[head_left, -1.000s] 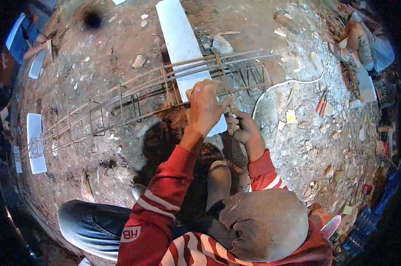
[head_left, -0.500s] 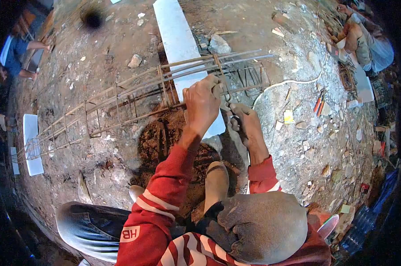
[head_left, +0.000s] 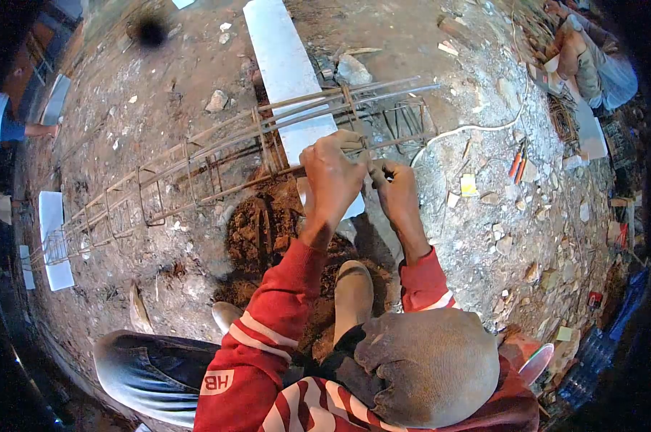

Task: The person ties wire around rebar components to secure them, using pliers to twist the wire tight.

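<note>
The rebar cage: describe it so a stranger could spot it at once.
On the rubble-strewn ground lies a long white board. Across it, under the left hand and right hand, runs the rebar cage: long parallel bars ringed by square stirrups, unlike loose stones around.

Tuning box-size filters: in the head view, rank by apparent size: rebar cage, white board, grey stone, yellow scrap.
1. rebar cage, longest by far
2. white board
3. grey stone
4. yellow scrap
Lens distortion makes true sizes unsure.

Left hand [head_left: 332, 180] is stretched forward, curled into a tight fist with knuckles up. Right hand [head_left: 396, 191] sits just beside it (thumbs nearly meeting), fingers pinched together, wrist bent.
</note>
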A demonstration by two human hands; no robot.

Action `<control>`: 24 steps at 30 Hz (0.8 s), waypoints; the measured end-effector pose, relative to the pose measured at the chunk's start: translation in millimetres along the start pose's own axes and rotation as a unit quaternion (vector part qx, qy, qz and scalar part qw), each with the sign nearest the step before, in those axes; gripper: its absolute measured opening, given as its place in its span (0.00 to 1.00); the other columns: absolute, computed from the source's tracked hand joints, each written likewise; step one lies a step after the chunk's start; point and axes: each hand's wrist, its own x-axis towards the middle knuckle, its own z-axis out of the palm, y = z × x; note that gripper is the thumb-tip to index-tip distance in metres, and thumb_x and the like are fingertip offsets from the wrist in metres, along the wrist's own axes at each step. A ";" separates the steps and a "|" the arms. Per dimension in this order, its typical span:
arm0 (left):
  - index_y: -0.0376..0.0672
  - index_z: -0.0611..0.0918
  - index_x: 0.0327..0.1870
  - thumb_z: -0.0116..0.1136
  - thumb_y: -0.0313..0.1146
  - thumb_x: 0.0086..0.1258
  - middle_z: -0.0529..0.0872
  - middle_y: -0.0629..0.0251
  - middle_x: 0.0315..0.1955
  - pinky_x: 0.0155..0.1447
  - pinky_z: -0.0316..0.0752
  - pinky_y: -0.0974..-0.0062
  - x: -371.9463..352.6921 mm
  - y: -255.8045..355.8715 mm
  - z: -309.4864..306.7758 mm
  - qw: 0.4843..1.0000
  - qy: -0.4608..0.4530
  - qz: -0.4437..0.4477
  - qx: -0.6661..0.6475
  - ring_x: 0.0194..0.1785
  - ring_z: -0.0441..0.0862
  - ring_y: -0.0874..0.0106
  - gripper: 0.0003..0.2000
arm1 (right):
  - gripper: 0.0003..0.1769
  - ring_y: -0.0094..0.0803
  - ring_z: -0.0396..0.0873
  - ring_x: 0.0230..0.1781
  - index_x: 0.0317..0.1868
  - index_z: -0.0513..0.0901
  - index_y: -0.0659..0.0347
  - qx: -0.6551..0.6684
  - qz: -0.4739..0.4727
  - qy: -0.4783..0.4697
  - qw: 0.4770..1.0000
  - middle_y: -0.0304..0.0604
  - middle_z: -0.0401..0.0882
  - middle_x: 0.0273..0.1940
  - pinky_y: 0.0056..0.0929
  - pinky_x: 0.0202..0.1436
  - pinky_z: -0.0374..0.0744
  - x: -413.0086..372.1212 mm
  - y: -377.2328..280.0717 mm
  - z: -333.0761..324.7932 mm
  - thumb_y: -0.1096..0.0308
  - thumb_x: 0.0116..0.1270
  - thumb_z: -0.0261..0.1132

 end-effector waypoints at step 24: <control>0.45 0.86 0.36 0.76 0.28 0.47 0.88 0.64 0.32 0.48 0.71 0.65 -12.7 1.1 4.5 0.994 0.059 0.076 0.057 0.39 0.84 0.64 0.14 | 0.04 0.40 0.79 0.35 0.34 0.84 0.64 -0.236 -0.238 -0.220 0.916 0.46 0.76 0.33 0.35 0.40 0.75 97.0 -42.1 -66.8 0.73 0.61 0.69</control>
